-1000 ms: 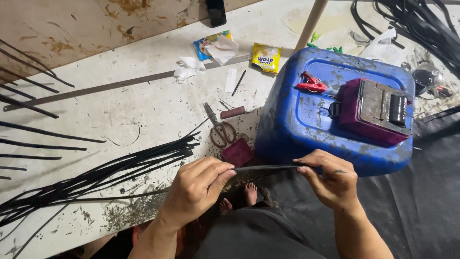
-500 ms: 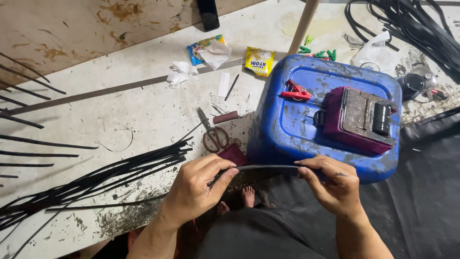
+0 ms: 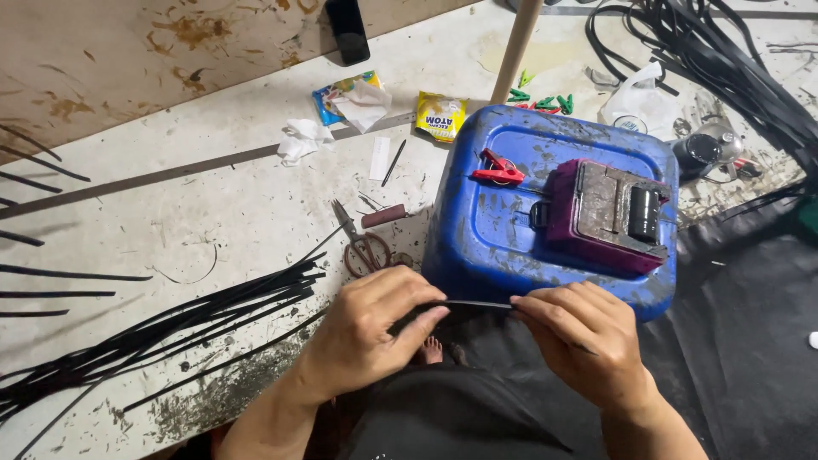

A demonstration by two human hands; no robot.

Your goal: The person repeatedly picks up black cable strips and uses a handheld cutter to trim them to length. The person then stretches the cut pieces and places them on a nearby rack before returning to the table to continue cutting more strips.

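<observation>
Both hands pinch a thin black strip (image 3: 475,304) stretched level between them, just in front of a blue plastic drum (image 3: 477,230) lying on its side. My left hand (image 3: 375,328) grips the strip's left end between thumb and fingers. My right hand (image 3: 584,341) grips the right end. A maroon and grey metal tool (image 3: 609,213) and a red clip (image 3: 498,169) rest on top of the drum. Scissors (image 3: 362,243) lie on the floor left of the drum.
A bundle of long black strips (image 3: 162,328) fans out at the left on the pale floor. More black strips (image 3: 724,51) pile at the top right. Snack packets (image 3: 439,115), crumpled tissue (image 3: 302,140), a phone (image 3: 348,30), a wooden pole (image 3: 517,47) and black sheeting (image 3: 750,341) lie around.
The hands have stayed on the strip and drawn slightly closer together, so less of it shows between them. The view has shifted a little, moving the drum rightward and down in the picture.
</observation>
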